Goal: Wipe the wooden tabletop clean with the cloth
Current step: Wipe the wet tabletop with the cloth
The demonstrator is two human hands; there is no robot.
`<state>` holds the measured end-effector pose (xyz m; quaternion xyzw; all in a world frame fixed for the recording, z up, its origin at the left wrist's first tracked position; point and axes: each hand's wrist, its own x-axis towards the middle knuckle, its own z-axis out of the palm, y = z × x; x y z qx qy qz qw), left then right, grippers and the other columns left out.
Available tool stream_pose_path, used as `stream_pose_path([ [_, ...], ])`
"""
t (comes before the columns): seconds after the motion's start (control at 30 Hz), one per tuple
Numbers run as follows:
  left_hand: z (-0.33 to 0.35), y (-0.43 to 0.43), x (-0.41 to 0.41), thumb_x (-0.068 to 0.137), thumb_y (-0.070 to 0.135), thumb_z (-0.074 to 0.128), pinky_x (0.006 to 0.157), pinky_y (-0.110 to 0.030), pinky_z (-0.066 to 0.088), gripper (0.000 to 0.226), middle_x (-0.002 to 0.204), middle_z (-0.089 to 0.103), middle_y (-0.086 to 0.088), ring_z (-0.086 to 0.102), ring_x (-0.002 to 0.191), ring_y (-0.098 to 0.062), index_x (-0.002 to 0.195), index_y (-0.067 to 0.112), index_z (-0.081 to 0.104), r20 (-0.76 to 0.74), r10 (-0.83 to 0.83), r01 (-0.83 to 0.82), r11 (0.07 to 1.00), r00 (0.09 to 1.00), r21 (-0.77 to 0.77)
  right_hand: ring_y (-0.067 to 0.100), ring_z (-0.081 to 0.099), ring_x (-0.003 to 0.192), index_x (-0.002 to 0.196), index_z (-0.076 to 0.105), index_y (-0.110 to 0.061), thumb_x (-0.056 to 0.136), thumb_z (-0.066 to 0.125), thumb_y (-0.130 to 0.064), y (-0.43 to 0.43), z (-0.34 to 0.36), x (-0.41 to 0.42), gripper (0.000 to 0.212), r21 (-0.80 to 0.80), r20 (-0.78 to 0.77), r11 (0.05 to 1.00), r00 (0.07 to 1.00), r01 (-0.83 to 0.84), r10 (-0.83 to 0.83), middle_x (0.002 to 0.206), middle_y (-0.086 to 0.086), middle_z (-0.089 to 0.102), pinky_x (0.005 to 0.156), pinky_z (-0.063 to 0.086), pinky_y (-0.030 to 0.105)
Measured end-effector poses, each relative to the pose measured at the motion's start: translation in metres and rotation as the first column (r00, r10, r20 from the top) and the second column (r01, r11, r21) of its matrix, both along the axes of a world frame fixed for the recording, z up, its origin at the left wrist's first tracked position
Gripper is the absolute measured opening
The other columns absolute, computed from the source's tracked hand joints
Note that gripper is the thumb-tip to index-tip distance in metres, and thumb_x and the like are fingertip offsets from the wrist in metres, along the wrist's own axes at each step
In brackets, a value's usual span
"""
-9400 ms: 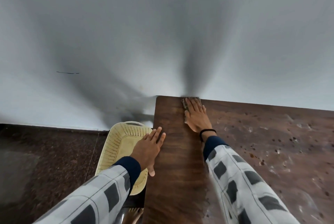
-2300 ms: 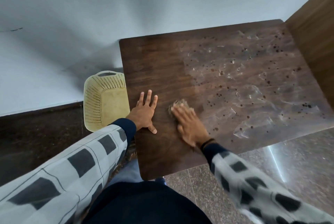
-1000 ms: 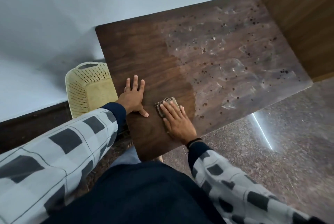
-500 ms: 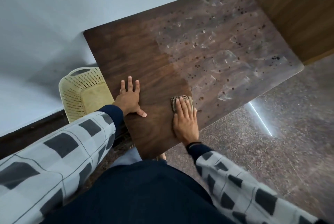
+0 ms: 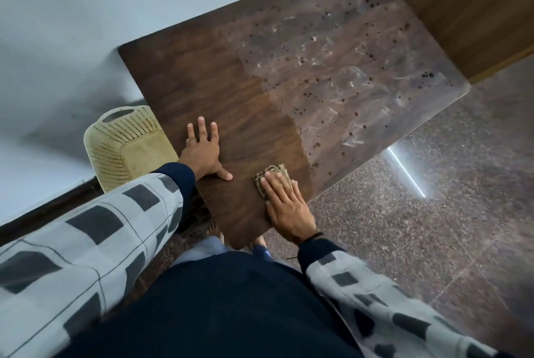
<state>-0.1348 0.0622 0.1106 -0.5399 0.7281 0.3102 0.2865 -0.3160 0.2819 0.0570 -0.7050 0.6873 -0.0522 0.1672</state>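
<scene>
Hands: right hand (image 5: 284,207) flat, fingers straight, pressing cloth (image 5: 270,175) near table (image 5: 219,74) front edge; left hand (image 5: 202,152) flat, bracing. Best: firm overlapping strokes toward smeared, spotted right side.

Both hands flat, palms down, arms reaching forward.

The left hand (image 5: 202,152) lies palm-down with its fingers straight and spread and its thumb (image 5: 224,175) stuck out to the right; its arm comes in from the lower left in a grey checked left sleeve (image 5: 95,230) with a dark blue cuff (image 5: 180,177). The right hand (image 5: 284,204) lies just beside it and nearer the body, fingers straight and close together, pressing down flat. A dark band (image 5: 313,237) circles its wrist, above the matching right sleeve (image 5: 375,294).
</scene>
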Motion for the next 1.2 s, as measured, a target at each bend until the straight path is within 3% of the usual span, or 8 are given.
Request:
stream_pose_path([
  [0.1,0.0,0.0,0.001,0.059,0.061,0.087,0.119,-0.057,0.011,0.156,0.154,-0.043,-0.014,-0.029,0.145,-0.044,0.153,0.015,-0.028,0.0,-0.018,0.018,1.0,1.0,-0.021,0.019,0.002,0.157,0.163,0.004,-0.025,0.109,0.024,-0.034,-0.013,0.006,-0.051,0.058,0.077,-0.093,0.957,0.954,-0.28,0.286,0.17,-0.004,0.002,0.128,0.007,0.052],
  [0.27,-0.002,0.0,0.002,0.058,0.062,0.088,0.12,-0.057,0.008,0.157,0.153,-0.044,-0.017,-0.03,0.144,-0.045,0.153,0.014,-0.028,-0.015,-0.031,0.031,0.999,0.999,-0.015,0.016,0.0,0.158,0.163,0.015,-0.024,0.107,0.038,-0.027,-0.029,0.016,-0.023,0.061,0.068,0.016,0.91,0.912,0.408,-0.41,0.171,-0.005,0.008,0.128,0.002,0.048],
  [0.47,-0.001,0.001,0.001,0.059,0.061,0.088,0.12,-0.057,0.01,0.156,0.153,-0.043,-0.017,-0.029,0.144,-0.045,0.153,0.014,-0.028,-0.012,-0.022,0.022,1.0,1.0,-0.014,0.017,-0.002,0.157,0.162,0.009,-0.026,0.109,0.031,-0.029,-0.013,0.017,-0.078,0.058,0.1,-0.12,0.965,0.959,-0.244,0.255,0.169,-0.006,0.004,0.128,0.005,0.046],
  [0.63,0.0,0.002,0.001,0.059,0.059,0.089,0.12,-0.056,0.006,0.156,0.153,-0.044,-0.015,-0.03,0.144,-0.044,0.153,0.015,-0.028,-0.016,-0.013,0.013,1.0,1.0,-0.003,0.017,-0.004,0.157,0.162,0.016,-0.028,0.107,0.037,-0.029,-0.021,0.017,-0.043,0.059,0.06,-0.011,0.973,0.975,0.224,-0.224,0.169,-0.007,0.009,0.127,0.005,0.054],
  [0.77,-0.001,-0.001,-0.004,0.06,0.061,0.088,0.119,-0.059,0.004,0.157,0.153,-0.043,-0.017,-0.029,0.143,-0.047,0.152,0.013,-0.029,0.035,-0.03,0.03,1.0,0.999,0.001,0.025,0.012,0.157,0.161,0.023,-0.023,0.107,0.033,-0.032,-0.007,0.01,-0.082,0.055,0.002,-0.087,0.943,0.939,-0.334,0.333,0.168,0.0,0.021,0.127,0.011,0.05],
  [0.83,-0.002,-0.001,-0.008,0.06,0.061,0.088,0.119,-0.061,0.004,0.158,0.153,-0.044,-0.018,-0.029,0.143,-0.048,0.152,0.012,-0.031,0.058,-0.024,0.024,1.0,0.998,0.009,0.023,0.002,0.157,0.162,0.012,-0.025,0.108,0.027,-0.033,-0.023,0.012,-0.12,0.056,0.077,-0.145,0.904,0.892,-0.42,0.427,0.169,-0.002,0.009,0.128,0.005,0.05],
  [1.0,-0.003,-0.003,-0.007,0.059,0.066,0.085,0.12,-0.062,0.004,0.158,0.152,-0.045,-0.018,-0.03,0.142,-0.049,0.151,0.013,-0.032,0.092,-0.028,0.026,0.999,0.995,0.023,0.021,-0.012,0.157,0.163,0.0,-0.025,0.107,0.025,-0.032,-0.024,0.009,-0.101,0.062,0.093,-0.043,0.989,0.993,0.111,-0.108,0.169,-0.004,-0.01,0.127,0.003,0.055],
  [1.2,0.003,0.0,-0.011,0.06,0.064,0.085,0.12,-0.058,0.004,0.156,0.152,-0.046,-0.015,-0.03,0.143,-0.046,0.151,0.014,-0.032,0.087,-0.015,0.012,0.999,0.996,0.033,0.02,-0.002,0.158,0.164,0.002,-0.025,0.109,0.024,-0.038,-0.014,-0.009,-0.106,0.06,0.001,-0.097,0.859,0.855,-0.512,0.51,0.171,-0.002,0.001,0.127,0.007,0.05],
])
